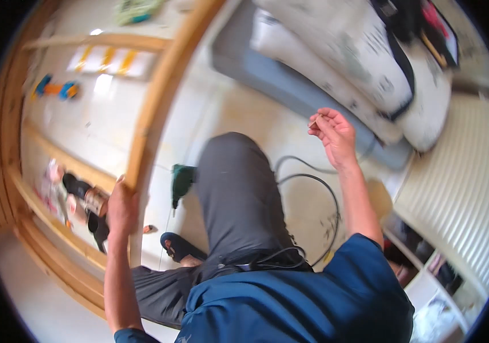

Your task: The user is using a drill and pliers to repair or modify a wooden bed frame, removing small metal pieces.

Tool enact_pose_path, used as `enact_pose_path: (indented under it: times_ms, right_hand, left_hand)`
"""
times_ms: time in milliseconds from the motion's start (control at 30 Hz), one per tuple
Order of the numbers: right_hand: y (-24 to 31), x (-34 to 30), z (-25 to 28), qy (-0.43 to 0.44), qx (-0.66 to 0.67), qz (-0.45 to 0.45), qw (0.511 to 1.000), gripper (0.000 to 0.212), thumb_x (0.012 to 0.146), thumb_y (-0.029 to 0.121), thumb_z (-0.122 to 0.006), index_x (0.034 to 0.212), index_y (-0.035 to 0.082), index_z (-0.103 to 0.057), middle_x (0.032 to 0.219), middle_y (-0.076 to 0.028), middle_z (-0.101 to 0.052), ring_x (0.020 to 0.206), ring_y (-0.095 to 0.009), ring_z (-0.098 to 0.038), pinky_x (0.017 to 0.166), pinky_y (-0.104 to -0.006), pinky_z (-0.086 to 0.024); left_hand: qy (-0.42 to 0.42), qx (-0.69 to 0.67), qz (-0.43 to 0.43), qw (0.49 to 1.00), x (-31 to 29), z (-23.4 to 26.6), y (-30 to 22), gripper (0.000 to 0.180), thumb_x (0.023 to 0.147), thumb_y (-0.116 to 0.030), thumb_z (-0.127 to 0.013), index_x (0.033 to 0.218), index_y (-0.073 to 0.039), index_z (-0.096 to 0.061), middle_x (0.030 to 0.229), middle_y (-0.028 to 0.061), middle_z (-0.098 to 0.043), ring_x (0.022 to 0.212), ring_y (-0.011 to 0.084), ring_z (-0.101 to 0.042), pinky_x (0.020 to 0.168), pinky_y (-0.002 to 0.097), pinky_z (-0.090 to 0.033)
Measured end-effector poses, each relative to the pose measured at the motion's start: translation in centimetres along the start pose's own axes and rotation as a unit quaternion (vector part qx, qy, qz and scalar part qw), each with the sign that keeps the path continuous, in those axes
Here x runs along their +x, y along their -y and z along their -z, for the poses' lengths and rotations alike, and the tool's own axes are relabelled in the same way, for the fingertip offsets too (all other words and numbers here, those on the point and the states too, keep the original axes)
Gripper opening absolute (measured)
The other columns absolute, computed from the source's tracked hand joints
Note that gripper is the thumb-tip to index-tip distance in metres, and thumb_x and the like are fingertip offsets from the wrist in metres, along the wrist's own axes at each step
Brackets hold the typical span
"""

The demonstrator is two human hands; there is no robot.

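My left hand [123, 210] is closed round the upright of a wooden frame [161, 91], which stands tilted across my left side. My right hand [336, 136] is raised in the air to the right, apart from the frame. Its thumb and fingers are pinched together, and a small brownish thing between their tips is too small and blurred to name. On the floor beside my raised knee lies a green power drill [183, 182], its rear part hidden by the knee.
A dark cable [336, 208] loops over the tiles. Grey-blue furniture with white patterned bedding [342, 63] stands ahead right. Further right are a ribbed white panel [456, 188] and a shelf [422, 280]. Beyond the frame lie a blue-and-orange object [56, 88] and several dark items [87, 197].
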State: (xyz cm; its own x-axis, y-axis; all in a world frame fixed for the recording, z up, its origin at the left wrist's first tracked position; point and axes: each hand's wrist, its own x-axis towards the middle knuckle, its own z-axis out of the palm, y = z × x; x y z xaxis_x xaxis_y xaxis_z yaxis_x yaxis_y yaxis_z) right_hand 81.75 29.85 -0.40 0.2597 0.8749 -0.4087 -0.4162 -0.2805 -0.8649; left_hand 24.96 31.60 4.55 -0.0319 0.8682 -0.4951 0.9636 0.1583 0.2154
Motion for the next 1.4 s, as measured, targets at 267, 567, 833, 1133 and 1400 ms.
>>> enact_pose_path:
  times_ms: [267,567,833,1133,1400]
  right_hand:
    - [2.0,3.7,-31.4,0.399,-0.176,-0.011,0.900,0.013,0.098,0.006,-0.073,0.108,-0.002,-0.070,0.089,-0.007,-0.074,0.078,-0.015,-0.072,0.072,-0.0301,-0.061]
    - [-4.6,-5.1,-44.7,0.595,-0.334,-0.079,0.726,0.011,0.097,0.010,-0.072,0.104,0.000,-0.070,0.084,-0.006,-0.071,0.075,-0.012,-0.069,0.069,-0.0278,-0.058]
    - [-12.5,-18.9,-54.6,0.608,-0.325,-0.157,0.707,0.009,0.094,0.005,-0.074,0.101,0.000,-0.070,0.086,-0.004,-0.072,0.077,-0.011,-0.069,0.070,-0.0274,-0.059]
    - [-27.3,-37.1,-63.9,0.678,-0.390,-0.112,0.612,0.022,0.103,0.012,-0.068,0.120,-0.002,-0.067,0.101,-0.010,-0.078,0.085,-0.014,-0.072,0.073,-0.0285,-0.059]
    - [-45.1,-60.1,-71.3,0.761,-0.434,0.027,0.481,0.019,0.099,0.013,-0.072,0.103,-0.005,-0.076,0.091,-0.009,-0.075,0.083,-0.014,-0.070,0.075,-0.0302,-0.056]
  left_hand:
    - [-0.155,0.028,0.003,0.988,-8.1,-3.4,5.1,0.072,0.089,-0.008,-0.077,0.154,-0.004,-0.046,0.153,0.0234,-0.053,0.142,0.0422,-0.050,0.120,0.0530,-0.038]
    - [-0.358,-0.122,0.001,0.926,-5.9,-7.0,3.4,0.034,0.070,-0.001,-0.072,0.101,-0.007,-0.060,0.088,0.0164,-0.068,0.085,0.0407,-0.068,0.073,0.0530,-0.053]
    - [-0.443,-0.099,-0.011,0.891,-6.7,-8.9,6.2,0.017,0.079,-0.008,-0.067,0.095,-0.006,-0.069,0.098,0.0170,-0.070,0.088,0.0371,-0.070,0.078,0.0498,-0.055]
    - [-0.175,-0.138,-0.029,0.974,-35.9,-5.5,33.9,0.012,0.091,-0.015,-0.065,0.097,-0.008,-0.072,0.087,0.0128,-0.073,0.086,0.0375,-0.072,0.075,0.0479,-0.058]
    - [-0.560,-0.280,0.434,0.648,-58.5,-19.4,59.3,0.014,0.099,-0.009,-0.067,0.106,-0.003,-0.077,0.103,0.0151,-0.079,0.092,0.0307,-0.076,0.082,0.0375,-0.059]
